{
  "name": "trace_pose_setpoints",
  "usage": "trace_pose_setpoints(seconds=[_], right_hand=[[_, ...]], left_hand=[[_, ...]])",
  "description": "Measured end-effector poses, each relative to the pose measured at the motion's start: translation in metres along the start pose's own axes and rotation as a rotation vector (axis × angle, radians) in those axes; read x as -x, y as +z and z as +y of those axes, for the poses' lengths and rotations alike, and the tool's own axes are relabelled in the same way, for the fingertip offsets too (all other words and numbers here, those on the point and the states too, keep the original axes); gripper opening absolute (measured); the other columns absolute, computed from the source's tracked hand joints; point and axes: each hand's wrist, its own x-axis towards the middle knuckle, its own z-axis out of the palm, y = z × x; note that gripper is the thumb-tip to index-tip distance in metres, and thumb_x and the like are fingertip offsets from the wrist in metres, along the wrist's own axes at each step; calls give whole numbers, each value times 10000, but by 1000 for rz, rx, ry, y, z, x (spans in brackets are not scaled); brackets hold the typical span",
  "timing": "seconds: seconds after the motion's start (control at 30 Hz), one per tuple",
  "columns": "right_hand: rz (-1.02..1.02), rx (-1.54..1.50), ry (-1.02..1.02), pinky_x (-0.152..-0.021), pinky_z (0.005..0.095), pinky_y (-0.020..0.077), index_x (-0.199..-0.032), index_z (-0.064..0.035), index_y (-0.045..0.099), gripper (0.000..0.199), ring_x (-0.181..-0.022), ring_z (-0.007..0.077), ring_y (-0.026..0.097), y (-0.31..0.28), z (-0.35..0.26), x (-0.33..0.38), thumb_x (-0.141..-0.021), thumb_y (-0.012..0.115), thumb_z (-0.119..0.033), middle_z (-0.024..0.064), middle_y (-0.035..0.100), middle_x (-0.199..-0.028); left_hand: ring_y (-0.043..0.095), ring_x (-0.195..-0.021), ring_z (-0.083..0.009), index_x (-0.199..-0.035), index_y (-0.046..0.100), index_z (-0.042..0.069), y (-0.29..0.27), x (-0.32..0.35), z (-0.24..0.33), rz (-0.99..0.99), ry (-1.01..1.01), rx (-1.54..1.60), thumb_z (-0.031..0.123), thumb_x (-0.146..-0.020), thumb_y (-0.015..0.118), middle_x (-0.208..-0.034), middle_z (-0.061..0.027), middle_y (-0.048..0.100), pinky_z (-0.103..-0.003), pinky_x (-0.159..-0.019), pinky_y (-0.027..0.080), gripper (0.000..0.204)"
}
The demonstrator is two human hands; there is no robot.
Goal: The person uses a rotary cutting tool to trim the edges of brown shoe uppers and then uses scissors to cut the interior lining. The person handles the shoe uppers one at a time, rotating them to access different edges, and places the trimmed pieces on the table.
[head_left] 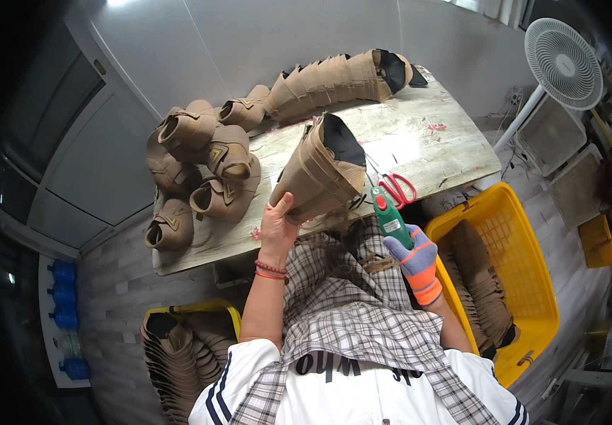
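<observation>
The person is holding a stack of brown boot uppers over the front edge of the table. The left hand, bare, is gripping it from below, near the narrow end. The gloved right hand is closing around a green glue gun. The stack is looking light and soft (it probably bends and slides apart), so holding across the layers seems safest. Red scissors are lying nearby. A yellow basket is standing at the right.
</observation>
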Motion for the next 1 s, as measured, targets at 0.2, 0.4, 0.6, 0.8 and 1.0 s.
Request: trace_pose_setpoints(seconds=[0.2, 0.4, 0.6, 0.8, 1.0], right_hand=[[35, 156, -161, -609, 264, 533, -1021, -33, 660, 555, -660, 144, 675, -1, -11, 6, -684, 847, -432, 82, 701, -764], [2, 100, -122, -614, 255, 529, -1022, -19, 659, 530, -657, 111, 662, -3, -18, 9, -709, 838, -407, 72, 700, -760], [5, -143, -29, -563, 218, 477, -991, 7, 646, 429, -620, 47, 572, -3, -29, 4, -778, 807, -329, 21, 657, -718], [-29, -325, 144, -522, 210, 449, -940, 4, 630, 336, -569, 52, 553, -11, -45, -8, -814, 778, -271, 7, 623, -681], [-17, -208, 164, -560, 226, 484, -962, 10, 649, 428, -611, 63, 591, -23, -30, -5, -778, 802, -345, 24, 655, -711]], left_hand=[[609, -1104, -268, -1249, 537, -18, 15, 10, 5, -71, 20, -1, 202, -930, 623, -1204, -137, 618, -445, -869, 557, 398], [607, -1085, -242, -1232, 560, -7, 18, 17, -6, -87, 68, -88, 123, -901, 660, -1197, -122, 622, -424, -927, 509, 369], [610, -859, -106, -979, 712, -8, 35, 31, -20, -35, 212, -365, 66, -804, 758, -924, -3, 694, -260, -804, 474, 196], [623, -816, -113, -943, 691, -17, 35, 42, -34, -111, 398, -869, 46, -833, 722, -862, -54, 697, -282, -741, 503, 130], [612, -858, -103, -949, 702, -15, 34, 46, -47, 24, 355, -474, 33, -833, 724, -939, -23, 690, -268, -787, 489, 128]])
